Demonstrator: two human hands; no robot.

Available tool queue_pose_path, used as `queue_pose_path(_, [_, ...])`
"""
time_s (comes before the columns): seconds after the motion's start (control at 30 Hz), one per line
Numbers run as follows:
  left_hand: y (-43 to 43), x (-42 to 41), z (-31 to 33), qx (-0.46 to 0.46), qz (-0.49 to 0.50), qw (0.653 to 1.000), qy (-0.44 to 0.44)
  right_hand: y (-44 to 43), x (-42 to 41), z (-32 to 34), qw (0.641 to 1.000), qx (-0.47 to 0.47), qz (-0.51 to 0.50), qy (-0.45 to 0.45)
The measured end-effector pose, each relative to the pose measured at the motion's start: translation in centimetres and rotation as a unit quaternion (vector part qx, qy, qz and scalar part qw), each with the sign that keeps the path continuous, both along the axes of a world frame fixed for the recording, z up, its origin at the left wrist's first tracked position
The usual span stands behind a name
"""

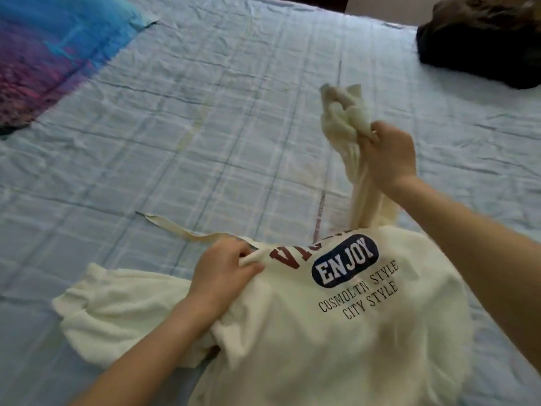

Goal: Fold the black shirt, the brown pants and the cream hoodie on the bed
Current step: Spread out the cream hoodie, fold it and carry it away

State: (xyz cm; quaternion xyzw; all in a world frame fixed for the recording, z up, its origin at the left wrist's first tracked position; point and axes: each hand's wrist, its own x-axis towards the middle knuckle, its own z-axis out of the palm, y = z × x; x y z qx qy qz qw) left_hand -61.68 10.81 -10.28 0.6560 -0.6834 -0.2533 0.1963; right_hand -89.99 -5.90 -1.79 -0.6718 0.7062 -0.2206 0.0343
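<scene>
The cream hoodie [322, 332] lies on the bed [205, 127] in front of me, printed side up with "ENJOY" and "CITY STYLE" showing. My left hand [225, 271] pinches the fabric near the neckline, beside a loose drawstring [178, 230]. One sleeve [117, 312] lies bunched at the left. My right hand [389, 153] grips a bunched part of the hoodie and holds it lifted above the sheet. A dark heap of clothes [480, 42], black and brown, sits at the far right corner.
The light blue checked sheet spreads wide to the left and ahead. A blue and purple blanket [44, 60] covers the far left corner. The bed's far edge runs along the top.
</scene>
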Motion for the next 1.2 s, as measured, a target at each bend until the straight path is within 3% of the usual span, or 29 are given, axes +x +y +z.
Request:
queue_pose_path(0.07, [0.1, -0.1, 0.9, -0.04, -0.028, 0.998, 0.024, -1.1, -2.2, 1.4, 0.995, 0.018, -0.065, 0.078])
queue_pose_path(0.13, [0.7, -0.1, 0.9, -0.018, -0.071, 0.997, 0.009, -0.1, -2.2, 1.0, 0.988, 0.04, -0.101, 0.109])
queue_pose_path(0.17, [1.0, 0.1, 0.4, 0.015, -0.072, 0.997, 0.002, 1.2, -1.3, 0.2, 0.99, 0.047, -0.072, 0.111])
queue_pose_path(0.23, [0.9, 1.0, -0.2, 0.081, -0.01, 0.997, 0.007, 4.9, 1.2, -2.4, 0.988, 0.099, 0.093, 0.069])
queue_pose_path(0.33, [0.7, 2.2, -1.6, 0.165, 0.063, 0.984, -0.018, 10.7, 4.1, -7.2, 0.927, 0.215, 0.304, 0.041])
queue_pose_path(0.4, [1.4, 2.4, -2.7, 0.189, 0.019, 0.98, -0.052, 13.0, 4.3, -9.8, 0.917, 0.224, 0.326, 0.045])
queue_pose_path(0.5, [4.0, 1.9, -3.9, 0.117, -0.048, 0.986, -0.11, 16.4, 3.6, -11.9, 0.926, 0.237, 0.294, 0.006])
queue_pose_path(0.57, [5.5, 1.5, -4.4, 0.044, -0.059, 0.992, -0.107, 18.2, 3.5, -12.6, 0.937, 0.212, 0.279, 0.011])
queue_pose_path(0.67, [6.5, 1.2, -4.1, -0.039, -0.01, 0.999, -0.005, 19.3, 3.7, -12.0, 0.955, 0.17, 0.244, -0.014])
queue_pose_path(0.8, [7.6, 1.4, -2.8, -0.116, 0.024, 0.99, 0.079, 20.4, 3.5, -9.9, 0.973, 0.034, 0.217, -0.065])
queue_pose_path(1.07, [15.2, 1.7, 0.6, -0.217, -0.064, 0.973, 0.05, 29.2, 2.3, -6.6, 0.973, -0.094, 0.183, -0.102])
queue_pose_path(1.2, [19.9, 0.3, 0.5, -0.236, -0.147, 0.958, 0.069, 35.6, 0.1, -6.8, 0.974, -0.101, 0.162, -0.118])
